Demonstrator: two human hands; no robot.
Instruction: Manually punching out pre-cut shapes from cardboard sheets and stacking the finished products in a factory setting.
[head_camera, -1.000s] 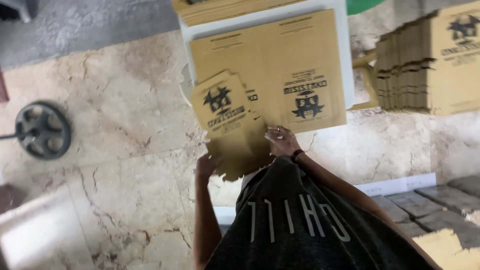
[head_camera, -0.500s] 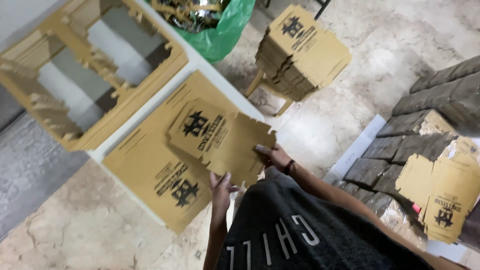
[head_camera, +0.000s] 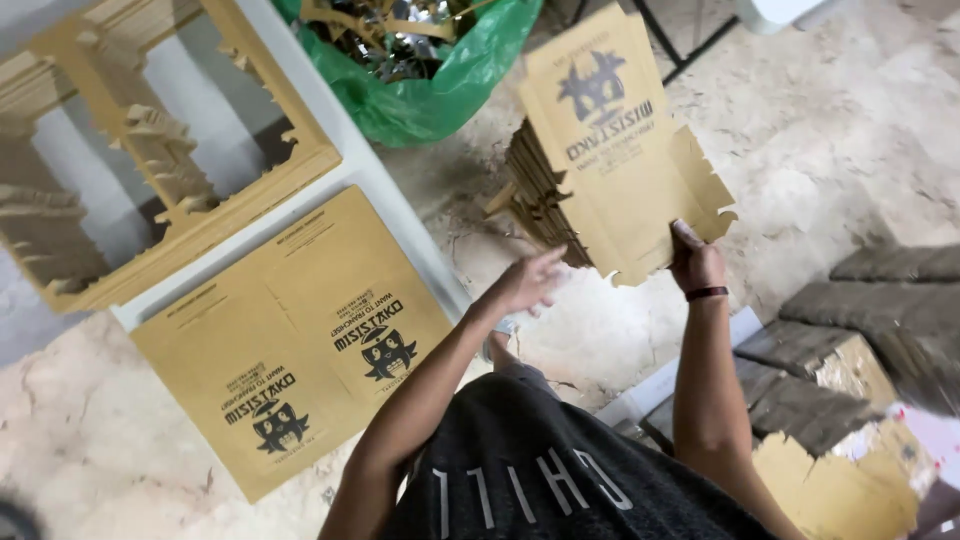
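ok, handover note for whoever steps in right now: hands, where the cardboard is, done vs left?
Right hand: grips the near edge of a punched-out cardboard blank, holding it over the stack of blanks on the floor.
Left hand: open, empty, hovering beside the stack.
Uncut printed sheet lies on the white table; leftover cut frames are piled at its far end. Green scrap bag sits beyond.
Done: this blank is separated from its sheet.
Left: the blank is not yet on the stack; the sheet on the table is still whole.
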